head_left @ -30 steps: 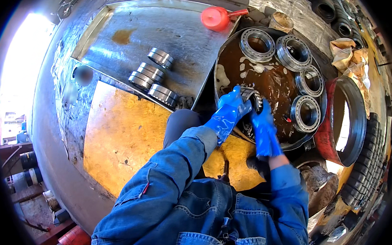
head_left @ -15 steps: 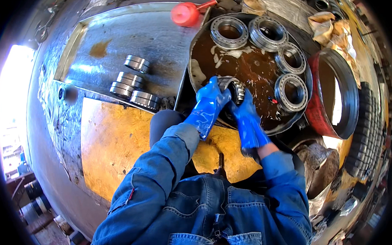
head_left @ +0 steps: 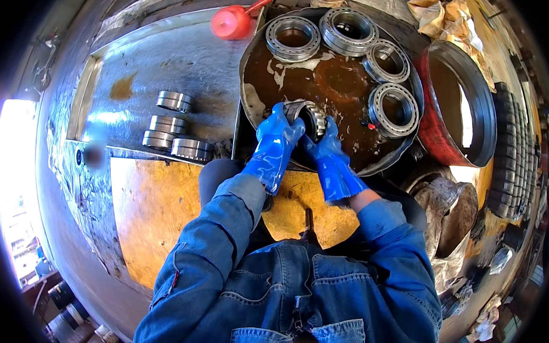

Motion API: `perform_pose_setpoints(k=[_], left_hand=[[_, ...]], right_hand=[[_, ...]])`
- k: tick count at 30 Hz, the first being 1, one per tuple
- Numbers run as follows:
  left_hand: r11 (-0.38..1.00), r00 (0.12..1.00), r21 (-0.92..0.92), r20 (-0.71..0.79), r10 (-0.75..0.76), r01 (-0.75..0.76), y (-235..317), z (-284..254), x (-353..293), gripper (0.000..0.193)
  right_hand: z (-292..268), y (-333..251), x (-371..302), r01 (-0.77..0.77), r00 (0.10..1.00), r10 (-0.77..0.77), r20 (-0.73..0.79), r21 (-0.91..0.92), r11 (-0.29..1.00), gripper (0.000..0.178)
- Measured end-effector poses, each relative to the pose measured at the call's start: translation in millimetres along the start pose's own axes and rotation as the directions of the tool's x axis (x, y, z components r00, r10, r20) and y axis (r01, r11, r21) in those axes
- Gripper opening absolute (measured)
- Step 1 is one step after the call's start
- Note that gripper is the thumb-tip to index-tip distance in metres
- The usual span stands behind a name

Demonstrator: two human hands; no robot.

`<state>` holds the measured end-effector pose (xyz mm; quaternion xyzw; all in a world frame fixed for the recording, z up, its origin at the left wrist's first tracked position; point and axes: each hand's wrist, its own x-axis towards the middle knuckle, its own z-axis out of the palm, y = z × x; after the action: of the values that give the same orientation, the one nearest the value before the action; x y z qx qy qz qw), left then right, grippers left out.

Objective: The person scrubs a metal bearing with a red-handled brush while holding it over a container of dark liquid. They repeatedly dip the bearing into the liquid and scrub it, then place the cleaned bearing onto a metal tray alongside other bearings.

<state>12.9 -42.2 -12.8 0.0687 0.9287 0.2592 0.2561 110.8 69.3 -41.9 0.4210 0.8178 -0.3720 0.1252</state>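
Note:
Both of my hands wear blue rubber gloves. Between them is a steel roller bearing (head_left: 313, 117), tilted so that its row of rollers shows toward the right. My left hand (head_left: 273, 141) wraps its left side, and my right hand (head_left: 332, 158) grips the right edge with the fingers bent. They hold it over the near part of a round tub (head_left: 248, 89) of brown liquid with pale foam. Along the tub's far and right sides lie several larger bearings (head_left: 394, 110), rings facing up. A small red object (head_left: 371, 126) is beside the nearest one.
To the left, a shallow metal tray (head_left: 83, 95) holds several bearing rings (head_left: 168, 125) near its front edge. A red dipper (head_left: 231, 22) rests at the tray's far right corner. Right of the tub stands a red-sided metal ring (head_left: 431, 107). A yellow board (head_left: 155, 203) lies nearer me.
My view has shifted, so the tub, tray and dipper appear farther left and slightly higher. Both hands keep hold of the bearing, which is turned slightly.

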Motion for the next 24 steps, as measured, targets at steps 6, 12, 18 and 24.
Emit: perform_pose_setpoints(k=[6, 12, 18, 24], left_hand=[[0.997, 0.997, -0.02, -0.039, 0.072, -0.073, 2.5, 6.0, 4.2, 0.075], [0.999, 0.998, -0.009, -0.032, 0.05, -0.051, -5.0, 4.5, 5.9, 0.075], [0.991, 0.991, -0.065, -0.078, 0.112, -0.117, -15.3, 10.5, 4.2, 0.074], [0.995, 0.995, 0.016, -0.026, 0.098, -0.098, 3.5, 14.8, 13.1, 0.078]], right_hand=[[-22.1, -19.3, 110.0, 0.346, 0.881, -0.37, 0.296, 0.131, 0.929, 0.061], [-7.9, -16.2, 51.4, 0.12, 0.972, -0.182, 0.149, 0.353, 0.928, 0.074], [-19.2, -18.5, 37.4, 0.117, 0.988, -0.121, 0.094, 0.045, 0.992, 0.076], [-16.4, -9.3, 117.3, 0.386, 0.846, -0.45, 0.288, 0.251, 0.888, 0.05]])
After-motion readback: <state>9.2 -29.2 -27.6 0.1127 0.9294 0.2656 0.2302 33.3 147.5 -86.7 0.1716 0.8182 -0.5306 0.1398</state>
